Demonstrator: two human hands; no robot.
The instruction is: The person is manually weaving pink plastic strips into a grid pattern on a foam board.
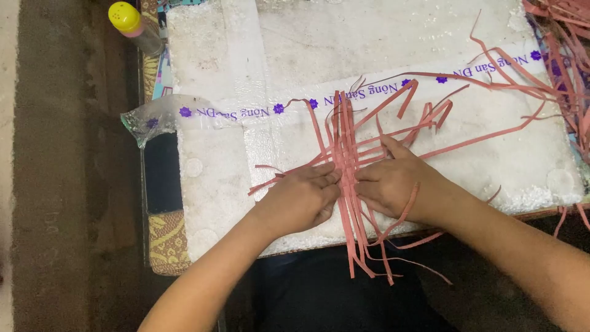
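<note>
- Weaving step, by the look of it: a bunch of long pink strips (345,154) is laid side by side on a white foam board (215,184), with a few more crossing them sideways, so there's a small woven patch right in the middle.
- Left hand (301,198) is flat, palm down, fingers together, pressing on the left edge of the patch. Not pinching anything as far as I can see.
- Right hand (388,181) sits just beside it on the other side, also pressed down, fingertips nearly touching the left ones over the lengthwise strips. One loose strip curls over the back of that wrist. Can't tell if the thumb is hooked under a strip, it's hidden.
- So both hands look like they're squeezing the weave tight and holding it from sliding.
- My guess is the next bit needs one hand kept down as an anchor while the other lifts alternate strips for a fresh cross strip. Let go with both and the loose ends probably spring apart.
- Spare strips pile (562,55) is at the board's far right corner, well apart from the hands.
- Other stuff: clear printed tape (246,112) across the board, a yellow-capped bottle (136,26) off the top left corner.
</note>
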